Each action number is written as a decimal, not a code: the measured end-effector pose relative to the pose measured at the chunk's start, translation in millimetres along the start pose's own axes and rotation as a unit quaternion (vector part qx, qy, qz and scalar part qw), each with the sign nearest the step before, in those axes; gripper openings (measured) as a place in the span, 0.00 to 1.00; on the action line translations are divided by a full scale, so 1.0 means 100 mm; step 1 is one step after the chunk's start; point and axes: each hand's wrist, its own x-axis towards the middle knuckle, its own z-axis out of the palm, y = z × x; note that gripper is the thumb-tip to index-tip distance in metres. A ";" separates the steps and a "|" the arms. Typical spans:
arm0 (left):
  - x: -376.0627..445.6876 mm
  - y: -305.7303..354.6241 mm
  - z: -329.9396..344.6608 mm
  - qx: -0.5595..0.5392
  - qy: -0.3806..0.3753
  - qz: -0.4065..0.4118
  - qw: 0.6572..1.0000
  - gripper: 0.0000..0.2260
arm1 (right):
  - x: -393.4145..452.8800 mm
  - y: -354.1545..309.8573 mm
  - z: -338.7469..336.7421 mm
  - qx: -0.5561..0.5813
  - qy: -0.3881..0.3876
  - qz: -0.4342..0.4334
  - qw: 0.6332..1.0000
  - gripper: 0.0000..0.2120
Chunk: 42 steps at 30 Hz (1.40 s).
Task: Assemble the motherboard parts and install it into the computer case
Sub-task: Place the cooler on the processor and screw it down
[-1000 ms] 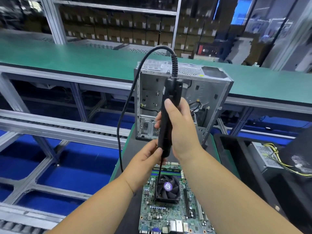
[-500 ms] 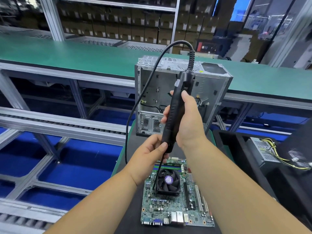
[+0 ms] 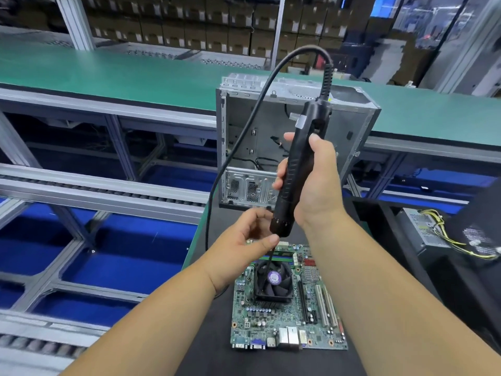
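Motherboard (image 3: 287,302) flat on the dark mat of the desk (image 3: 217,335), component side up, its port row toward me, so that every fixing point can be reached from above. The CPU cooler fan (image 3: 273,280) sits on the board, and I judge the step in hand to be driving the cooler's screws. My right hand (image 3: 314,185) is wrapped round the black barrel of the electric screwdriver (image 3: 294,175), thumb laid along its near side, holding the tool tilted with its cord end up and away from me; the cable (image 3: 230,158) arches over and hangs to the left, clear of the board. The thin bit (image 3: 268,260) runs down from the tool's nose to the left edge of the fan; whether its tip is seated in a screw I cannot tell. My left hand (image 3: 249,240) is partly curled just under the tool's nose, thumb and fingertips close round the top of the bit, apparently steadying it so the tip does not wander onto the circuitry; whether they actually pinch it is not clear. Both forearms reach forward over the near edge of the desk. The open computer case (image 3: 271,147) stands upright behind the board, its empty interior facing me, ready to receive the board later. A power supply unit (image 3: 423,232) with yellow leads lies to the right.
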 end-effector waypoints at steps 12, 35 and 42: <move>-0.19 -0.70 -0.25 0.337 -0.110 -0.127 0.927 0.40 | -0.24 -0.10 -0.20 -0.018 0.062 -0.101 0.993 0.23; 0.13 -0.88 0.26 0.534 -0.088 -0.119 0.832 0.46 | -0.41 -0.18 -0.79 -0.028 0.023 -0.108 0.993 0.30; 0.11 -0.89 0.25 0.525 -0.063 -0.124 0.840 0.45 | -0.37 -0.11 -0.82 -0.029 0.013 -0.103 0.994 0.32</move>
